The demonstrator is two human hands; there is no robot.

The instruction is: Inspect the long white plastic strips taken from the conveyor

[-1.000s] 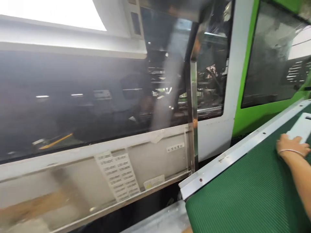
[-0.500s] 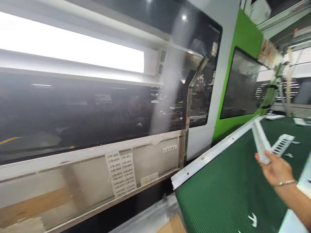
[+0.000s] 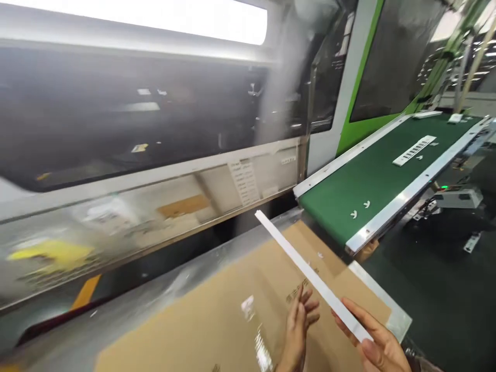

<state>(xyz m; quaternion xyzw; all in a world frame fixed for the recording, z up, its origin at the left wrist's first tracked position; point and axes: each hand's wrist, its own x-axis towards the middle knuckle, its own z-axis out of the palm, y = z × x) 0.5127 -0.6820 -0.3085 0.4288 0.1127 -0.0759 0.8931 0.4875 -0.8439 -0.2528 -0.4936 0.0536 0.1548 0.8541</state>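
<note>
My right hand [image 3: 372, 330] grips the near end of a long white strip [image 3: 310, 271], which points up and to the left above the cardboard [image 3: 186, 320]. Just left of the strip is my left hand [image 3: 298, 325], fingers apart and holding nothing. Beyond them runs a green conveyor belt [image 3: 341, 186]. On it lie a slotted white part [image 3: 414, 151] and small white pieces [image 3: 366, 204].
A large machine with a dark window [image 3: 155, 113] stands along the left. Its lower ledge holds a blurred yellow item [image 3: 54, 256]. A metal rail [image 3: 406, 199] edges the belt. Below it, a small device [image 3: 457, 197] shows a green light.
The view has turned down and left, bringing the cardboard and my left hand into sight. My right hand, with the white strip, has moved from over the belt to over the cardboard.
</note>
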